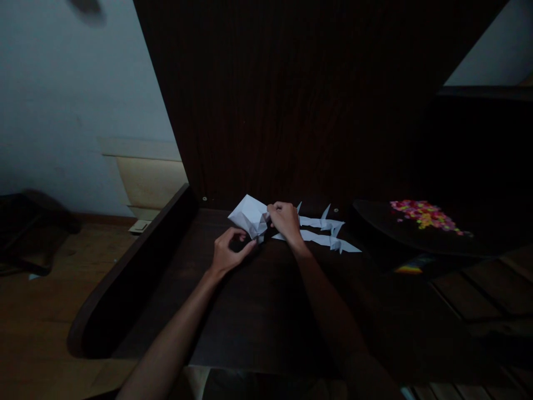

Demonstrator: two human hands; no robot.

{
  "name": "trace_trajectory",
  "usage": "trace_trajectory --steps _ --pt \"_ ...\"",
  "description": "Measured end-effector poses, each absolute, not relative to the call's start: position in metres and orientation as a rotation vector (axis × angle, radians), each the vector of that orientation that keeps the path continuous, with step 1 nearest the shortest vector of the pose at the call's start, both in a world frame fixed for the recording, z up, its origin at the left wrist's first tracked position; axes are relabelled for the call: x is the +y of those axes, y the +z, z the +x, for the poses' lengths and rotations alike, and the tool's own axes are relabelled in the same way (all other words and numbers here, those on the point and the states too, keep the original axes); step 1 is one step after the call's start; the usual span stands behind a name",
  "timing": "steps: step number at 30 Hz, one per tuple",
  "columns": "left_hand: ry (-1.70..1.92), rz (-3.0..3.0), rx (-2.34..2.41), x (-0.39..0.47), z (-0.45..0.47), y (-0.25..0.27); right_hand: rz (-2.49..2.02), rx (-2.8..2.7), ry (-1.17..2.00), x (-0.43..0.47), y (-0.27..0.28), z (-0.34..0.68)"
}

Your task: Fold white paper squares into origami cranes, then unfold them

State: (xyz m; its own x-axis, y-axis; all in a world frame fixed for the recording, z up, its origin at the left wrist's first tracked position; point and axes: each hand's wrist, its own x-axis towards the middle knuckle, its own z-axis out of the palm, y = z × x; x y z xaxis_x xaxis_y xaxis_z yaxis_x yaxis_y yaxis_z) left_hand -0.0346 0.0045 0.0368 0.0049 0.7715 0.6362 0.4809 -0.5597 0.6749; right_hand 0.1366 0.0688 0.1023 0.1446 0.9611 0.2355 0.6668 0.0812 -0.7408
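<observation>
A folded white paper piece (249, 214), with a broad pointed body and creased flaps, is held just above the dark wooden surface. My left hand (229, 249) pinches its lower edge, thumb and fingers curved round a gap. At its right side my right hand (286, 221) grips a flap between thumb and fingers, hiding that part. Just right of my right hand lie two long folded white paper strips, an upper strip (318, 223) and a lower strip (320, 239), both with small upright points.
A raised dark side board (137, 272) borders the surface on the left, and a tall dark panel (291, 100) stands behind. To the right, a dark rounded item (375, 222) bears a pink and yellow flower pattern (427, 215). Wooden floor (50, 328) shows at lower left.
</observation>
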Motion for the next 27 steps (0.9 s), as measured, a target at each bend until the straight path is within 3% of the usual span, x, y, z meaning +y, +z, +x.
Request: trace_trajectory --steps 12,21,27 --pt "1.751 1.852 1.54 0.012 -0.031 0.03 -1.514 -1.498 0.607 0.067 0.088 0.116" --pt "1.846 1.767 1.79 0.017 -0.039 0.027 -1.028 -1.385 1.19 0.065 0.085 0.102" --pt "1.832 1.813 1.765 0.017 -0.04 0.028 -1.005 -1.524 1.025 0.058 0.078 0.094"
